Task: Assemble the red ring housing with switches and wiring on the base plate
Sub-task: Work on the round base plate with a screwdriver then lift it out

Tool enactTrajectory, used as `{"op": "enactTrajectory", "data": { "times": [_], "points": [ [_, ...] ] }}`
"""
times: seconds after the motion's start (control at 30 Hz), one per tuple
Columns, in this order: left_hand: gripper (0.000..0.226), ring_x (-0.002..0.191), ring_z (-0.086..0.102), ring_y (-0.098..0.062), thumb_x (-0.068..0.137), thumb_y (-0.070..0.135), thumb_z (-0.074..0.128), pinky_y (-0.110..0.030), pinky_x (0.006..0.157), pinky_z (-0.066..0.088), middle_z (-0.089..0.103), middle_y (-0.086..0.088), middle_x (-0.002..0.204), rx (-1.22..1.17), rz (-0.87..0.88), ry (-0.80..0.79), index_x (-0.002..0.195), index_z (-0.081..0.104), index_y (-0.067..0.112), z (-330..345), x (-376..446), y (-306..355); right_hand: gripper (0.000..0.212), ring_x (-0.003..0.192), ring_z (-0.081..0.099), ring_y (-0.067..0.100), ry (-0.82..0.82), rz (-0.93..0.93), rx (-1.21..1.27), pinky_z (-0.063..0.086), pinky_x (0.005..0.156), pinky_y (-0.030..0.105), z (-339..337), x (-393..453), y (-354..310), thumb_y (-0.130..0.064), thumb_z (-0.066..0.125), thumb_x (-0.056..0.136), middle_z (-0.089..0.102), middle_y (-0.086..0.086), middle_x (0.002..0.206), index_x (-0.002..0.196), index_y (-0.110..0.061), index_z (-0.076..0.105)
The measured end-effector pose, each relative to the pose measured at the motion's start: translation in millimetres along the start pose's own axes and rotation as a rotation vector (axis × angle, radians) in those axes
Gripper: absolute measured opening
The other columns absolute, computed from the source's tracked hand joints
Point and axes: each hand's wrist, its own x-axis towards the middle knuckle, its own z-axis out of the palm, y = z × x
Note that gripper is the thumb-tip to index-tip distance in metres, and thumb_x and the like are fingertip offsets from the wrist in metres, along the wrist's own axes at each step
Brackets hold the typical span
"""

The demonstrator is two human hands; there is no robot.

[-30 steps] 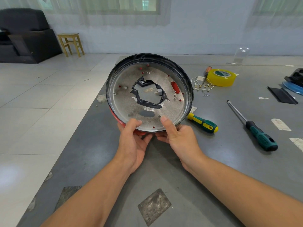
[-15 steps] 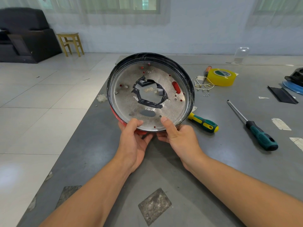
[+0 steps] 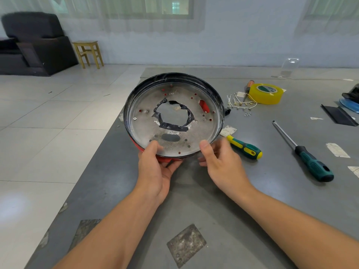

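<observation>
Head view: your left hand (image 3: 155, 171) and right hand (image 3: 219, 162) grip the near rim of the red ring housing (image 3: 172, 113), tilted above the grey tabletop (image 3: 213, 210). Screwdrivers (image 3: 244, 147) and yellow tape (image 3: 266, 93) lie right; white tiled floor (image 3: 48, 123), wooden stool (image 3: 88, 53) beyond.

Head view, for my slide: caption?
Both hands hold the ring housing tilted above the table, screwdrivers nearby.
</observation>
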Motion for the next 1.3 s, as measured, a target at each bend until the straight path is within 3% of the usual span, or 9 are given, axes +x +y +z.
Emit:
{"op": "enactTrajectory", "data": {
  "times": [0.07, 0.13, 0.3, 0.53, 0.77, 1.0, 1.1, 1.2, 1.3],
  "points": [
    [0.047, 0.111, 0.073, -0.040, 0.082, 0.011, 0.052, -0.049, 0.080, 0.065, 0.075, -0.023, 0.120, 0.017, -0.004, 0.000, 0.127, 0.066, 0.007, -0.3, 0.0, 1.5, 0.064, 0.089, 0.065, 0.003, 0.102, -0.101, -0.080, 0.054, 0.070, 0.022, -8.9, 2.2, 4.3, -0.095, 0.048, 0.071, 0.060, -0.008, 0.110, 0.102, -0.040, 0.036],
    [0.048, 0.105, 0.076, -0.038, 0.077, 0.015, 0.056, -0.052, 0.082, 0.065, 0.077, -0.022, 0.112, 0.045, -0.012, 0.010, 0.122, 0.068, 0.006, -0.6, -0.4, 3.1, 0.069, 0.110, 0.055, 0.007, 0.166, -0.293, -0.132, 0.049, 0.087, 0.020, -17.6, 6.0, 7.8, -0.077, 0.066, 0.074, 0.042, -0.005, 0.133, 0.121, -0.040, 0.031],
    [0.035, 0.093, 0.079, -0.034, 0.085, 0.018, 0.059, -0.050, 0.077, 0.065, 0.079, -0.019, 0.106, 0.059, -0.081, 0.025, 0.115, 0.070, 0.006, -3.6, 0.2, 8.7, 0.081, 0.140, 0.034, 0.030, 0.088, -0.818, -0.719, 0.031, 0.117, 0.043, -30.2, 18.7, 16.0, -0.066, 0.076, 0.074, 0.032, 0.001, 0.160, 0.138, -0.027, 0.049],
    [0.038, 0.091, 0.079, -0.036, 0.089, 0.023, 0.060, -0.047, 0.071, 0.065, 0.079, -0.022, 0.102, 0.087, -0.134, 0.004, 0.122, 0.066, 0.005, -5.4, -2.4, 15.4, 0.063, 0.143, 0.042, 0.026, 0.161, -1.048, -0.914, 0.023, 0.119, 0.044, -25.8, 22.9, 11.7, -0.052, 0.073, 0.085, 0.050, 0.000, 0.149, 0.139, -0.025, 0.054],
    [0.044, 0.095, 0.079, -0.038, 0.091, 0.035, 0.070, -0.054, 0.079, 0.065, 0.079, -0.020, 0.106, 0.190, -0.183, -0.056, 0.127, 0.066, 0.011, -6.5, -0.9, 20.9, 0.039, 0.105, 0.064, 0.022, 0.185, -1.135, -0.899, 0.038, 0.110, 0.043, -22.2, 24.8, 13.0, -0.044, 0.063, 0.098, 0.069, 0.002, 0.116, 0.124, -0.015, 0.060],
    [0.102, 0.093, 0.079, -0.036, 0.059, 0.096, 0.068, -0.047, 0.072, 0.065, 0.080, -0.016, 0.101, 0.700, -0.247, -0.224, 0.125, 0.067, 0.018, -20.2, -3.4, 54.9, 0.047, 0.099, 0.063, 0.026, 0.139, -1.123, -0.927, 0.043, 0.102, 0.043, -30.7, 30.2, 17.3, -0.047, 0.063, 0.094, 0.068, 0.006, 0.113, 0.126, -0.012, 0.059],
    [0.114, 0.068, 0.078, -0.029, 0.052, 0.111, 0.036, -0.038, 0.059, 0.061, 0.078, -0.009, 0.072, 1.098, -0.014, -0.001, 0.095, 0.066, 0.009, -23.1, -1.7, 67.1, 0.048, 0.098, 0.063, 0.025, 0.114, -1.139, -0.918, 0.043, 0.101, 0.043, -30.9, 29.9, 17.3, -0.049, 0.061, 0.096, 0.068, 0.006, 0.111, 0.127, -0.013, 0.059],
    [0.080, 0.069, 0.059, -0.027, 0.080, 0.097, 0.029, -0.038, 0.061, 0.042, 0.060, 0.006, 0.069, 1.390, 0.689, 0.240, 0.080, 0.051, 0.019, -31.0, 6.4, 69.2, 0.045, 0.098, 0.062, 0.025, 0.064, -1.166, -0.913, 0.045, 0.099, 0.043, -29.6, 27.9, 15.1, -0.047, 0.060, 0.097, 0.067, 0.006, 0.112, 0.127, -0.013, 0.061],
    [0.043, 0.091, 0.057, -0.024, 0.097, 0.059, 0.052, -0.041, 0.080, 0.045, 0.061, 0.003, 0.091, 1.415, 1.269, -0.174, 0.096, 0.066, 0.019, -34.2, 10.6, 66.8, 0.044, 0.099, 0.061, 0.025, 0.007, -1.175, -0.908, 0.047, 0.096, 0.042, -31.5, 26.8, 12.2, -0.046, 0.059, 0.099, 0.067, 0.006, 0.113, 0.129, -0.013, 0.060]
  ]
}}
